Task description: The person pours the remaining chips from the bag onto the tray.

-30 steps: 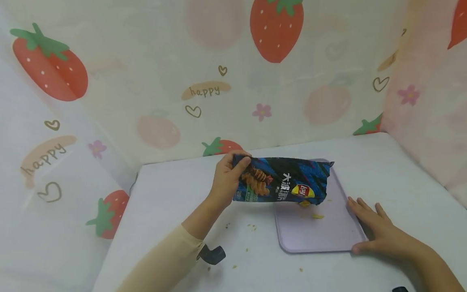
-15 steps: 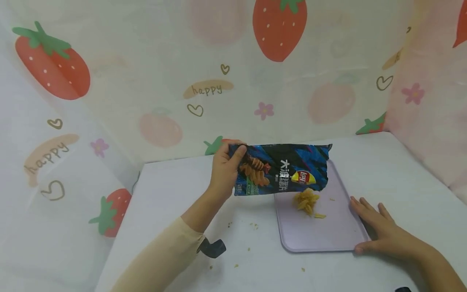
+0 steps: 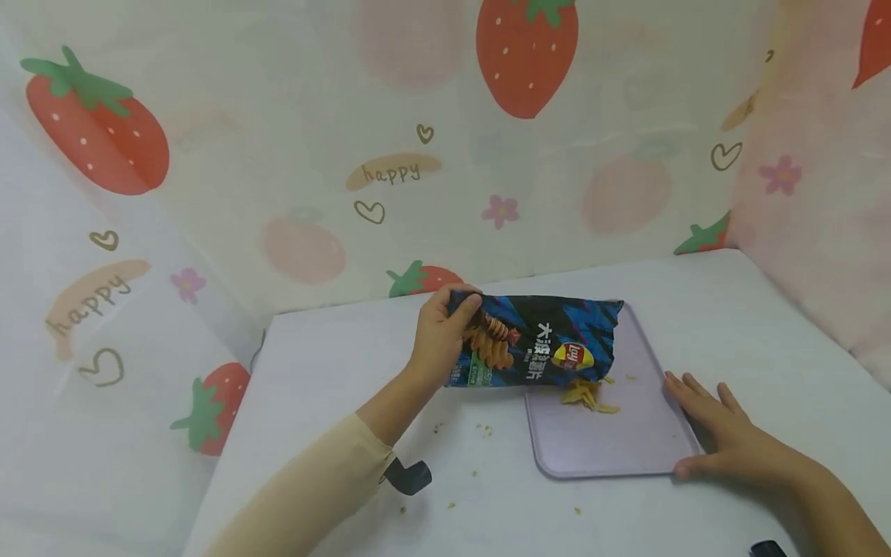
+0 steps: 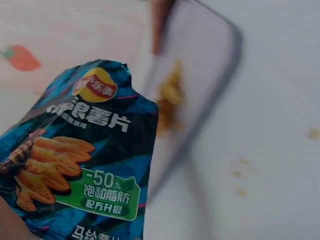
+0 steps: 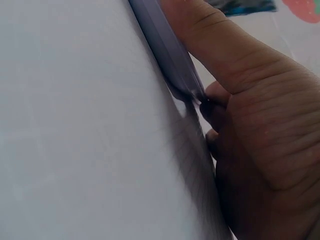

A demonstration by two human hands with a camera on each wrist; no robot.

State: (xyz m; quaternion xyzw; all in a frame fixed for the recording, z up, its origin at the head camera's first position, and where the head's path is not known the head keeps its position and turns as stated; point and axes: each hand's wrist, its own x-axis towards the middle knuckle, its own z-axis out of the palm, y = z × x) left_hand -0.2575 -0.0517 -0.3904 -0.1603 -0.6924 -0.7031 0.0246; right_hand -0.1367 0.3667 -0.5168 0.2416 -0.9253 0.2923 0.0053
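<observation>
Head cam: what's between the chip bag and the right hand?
Head view: the right part of the purple tray, with a yellow crumb; the chip pile lies nearer the bag.

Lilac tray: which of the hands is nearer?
Right. The right hand touches the tray's right edge; the left hand is beyond its left side, apart from it, holding the chip bag that reaches over it.

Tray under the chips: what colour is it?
The tray is pale purple; the head view shows it best.
</observation>
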